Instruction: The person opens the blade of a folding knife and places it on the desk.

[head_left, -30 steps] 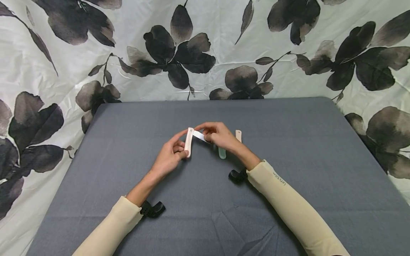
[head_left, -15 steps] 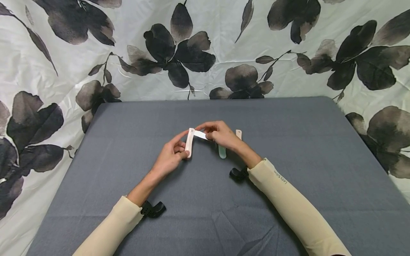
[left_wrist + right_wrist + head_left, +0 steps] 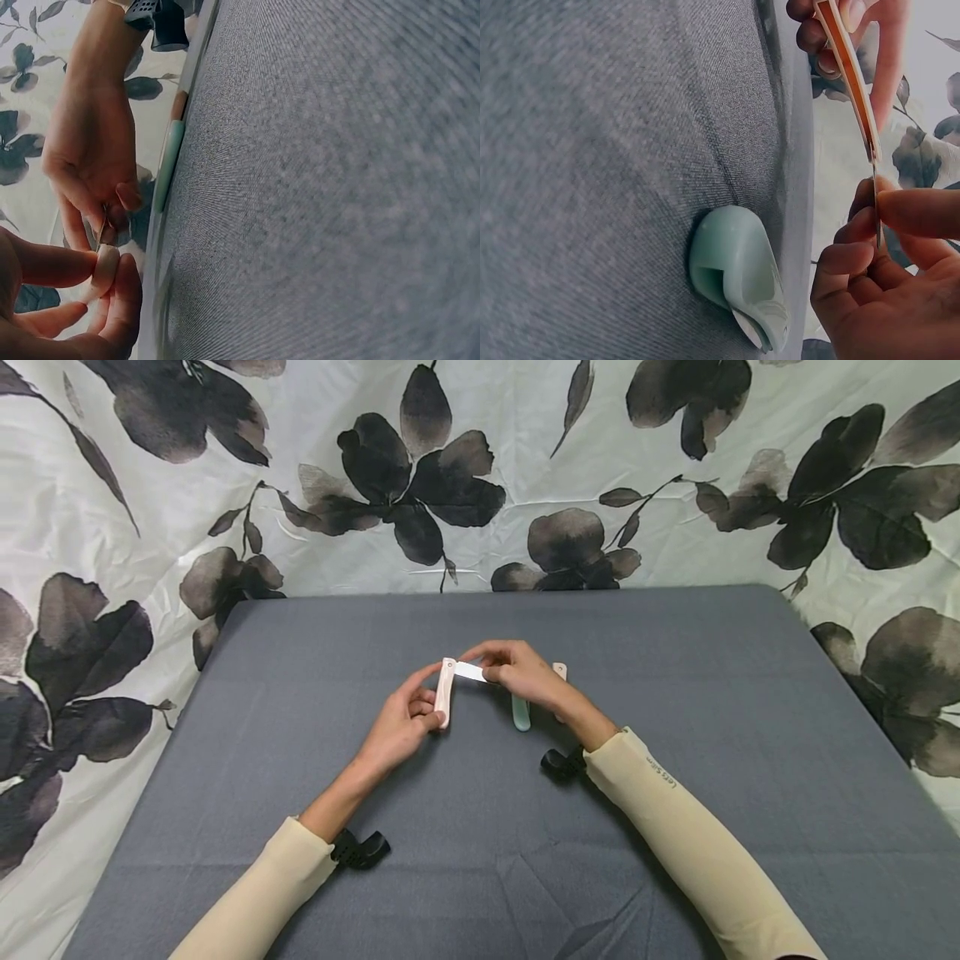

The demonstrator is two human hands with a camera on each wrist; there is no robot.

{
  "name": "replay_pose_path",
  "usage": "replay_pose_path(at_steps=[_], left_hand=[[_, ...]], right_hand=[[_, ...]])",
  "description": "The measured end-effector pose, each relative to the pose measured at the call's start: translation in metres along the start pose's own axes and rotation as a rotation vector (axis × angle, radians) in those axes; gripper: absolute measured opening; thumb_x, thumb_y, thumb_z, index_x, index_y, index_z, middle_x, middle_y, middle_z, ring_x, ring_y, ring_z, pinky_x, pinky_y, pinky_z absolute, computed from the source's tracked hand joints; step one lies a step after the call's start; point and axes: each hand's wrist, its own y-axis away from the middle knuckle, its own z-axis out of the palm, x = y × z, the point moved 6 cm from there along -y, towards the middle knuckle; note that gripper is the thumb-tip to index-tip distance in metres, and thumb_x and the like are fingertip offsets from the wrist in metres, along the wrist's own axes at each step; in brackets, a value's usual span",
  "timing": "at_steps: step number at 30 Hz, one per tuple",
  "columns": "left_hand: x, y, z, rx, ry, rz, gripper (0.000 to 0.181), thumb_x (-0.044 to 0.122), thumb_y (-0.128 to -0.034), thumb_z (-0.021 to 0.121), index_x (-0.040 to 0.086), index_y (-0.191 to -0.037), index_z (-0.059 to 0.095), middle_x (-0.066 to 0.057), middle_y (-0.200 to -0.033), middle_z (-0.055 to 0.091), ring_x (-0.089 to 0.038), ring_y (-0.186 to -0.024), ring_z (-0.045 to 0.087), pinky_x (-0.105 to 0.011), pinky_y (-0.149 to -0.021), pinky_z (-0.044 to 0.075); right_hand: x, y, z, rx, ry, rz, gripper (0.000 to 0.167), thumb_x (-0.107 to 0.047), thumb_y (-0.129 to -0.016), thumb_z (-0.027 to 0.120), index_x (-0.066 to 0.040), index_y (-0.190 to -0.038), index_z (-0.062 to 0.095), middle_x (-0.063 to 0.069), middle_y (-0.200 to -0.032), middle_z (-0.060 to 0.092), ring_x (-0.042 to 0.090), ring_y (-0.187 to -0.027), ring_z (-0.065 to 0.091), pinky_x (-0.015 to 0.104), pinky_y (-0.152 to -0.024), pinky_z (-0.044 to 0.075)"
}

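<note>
A folding knife with a pale pink handle is held above the grey table, its blade swung out to the right. My left hand grips the handle between thumb and fingers near its two ends. My right hand pinches the blade; in the right wrist view the blade lies between thumb and fingers, and the handle shows an orange-lit slot. Beneath the right hand lies a green-handled item, seen close as a green handle with a metal part. A pale handle lies partly behind the right hand.
The grey cloth-covered table has wrinkles near its front. Behind it hangs a white curtain with dark flowers. A black wrist camera sits on the left wrist and another on the right.
The blade has swung upward, from slanting down to the right to nearly level, with my right hand pinching it and rising slightly. My left hand has barely moved.
</note>
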Motion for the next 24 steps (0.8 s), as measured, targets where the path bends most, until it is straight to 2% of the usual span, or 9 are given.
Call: replay_pose_path(at_steps=[7,10,15,20,24], left_hand=[[0.0001,-0.0007,0.001,0.025,0.028,0.0,0.076,-0.012,-0.0891,0.062,0.014,-0.158,0.044,-0.016,-0.107,0.062,-0.011,-0.084,0.061,-0.019,-0.072,0.053],[0.0014,-0.0013,0.0018,0.043,0.045,0.0,0.076,-0.013,-0.0891,0.061,0.013,-0.158,0.044,-0.016,-0.107,0.061,-0.011,-0.085,0.061,-0.018,-0.073,0.054],[0.0024,-0.0031,0.0004,0.074,0.062,-0.01,0.075,-0.011,-0.0895,0.061,0.015,-0.158,0.044,-0.015,-0.109,0.06,-0.013,-0.086,0.062,-0.017,-0.074,0.054],[0.0015,-0.0034,0.0001,0.075,0.061,-0.02,0.075,-0.009,-0.0911,0.062,0.018,-0.158,0.044,-0.015,-0.111,0.06,-0.012,-0.086,0.061,-0.02,-0.074,0.054],[0.0013,-0.004,0.0012,0.07,0.064,-0.02,0.074,-0.009,-0.0924,0.062,0.019,-0.159,0.044,-0.015,-0.112,0.06,-0.013,-0.087,0.062,-0.023,-0.076,0.055]], right_hand=[[0.0036,0.0007,-0.0027,0.005,0.004,0.031,0.033,-0.017,-0.101,0.06,-0.01,-0.132,0.069,0.014,-0.108,0.073,0.03,-0.095,0.065,0.036,-0.08,0.051],[0.0062,0.0,-0.0038,0.014,-0.014,0.046,0.028,-0.019,-0.101,0.062,-0.009,-0.126,0.071,0.016,-0.104,0.073,0.03,-0.089,0.065,0.037,-0.076,0.052],[0.0084,-0.0007,-0.005,0.022,-0.014,0.057,0.021,-0.021,-0.101,0.067,-0.008,-0.116,0.073,0.017,-0.097,0.072,0.026,-0.081,0.064,0.031,-0.067,0.051],[0.0078,-0.0007,-0.0059,0.036,-0.035,0.038,0.018,-0.019,-0.099,0.07,-0.009,-0.113,0.075,0.013,-0.092,0.07,0.024,-0.078,0.064,0.031,-0.065,0.052],[0.0064,-0.0022,-0.0073,0.059,-0.058,0.015,0.019,-0.013,-0.097,0.07,-0.006,-0.114,0.075,0.005,-0.086,0.068,0.026,-0.077,0.062,0.029,-0.063,0.049]])
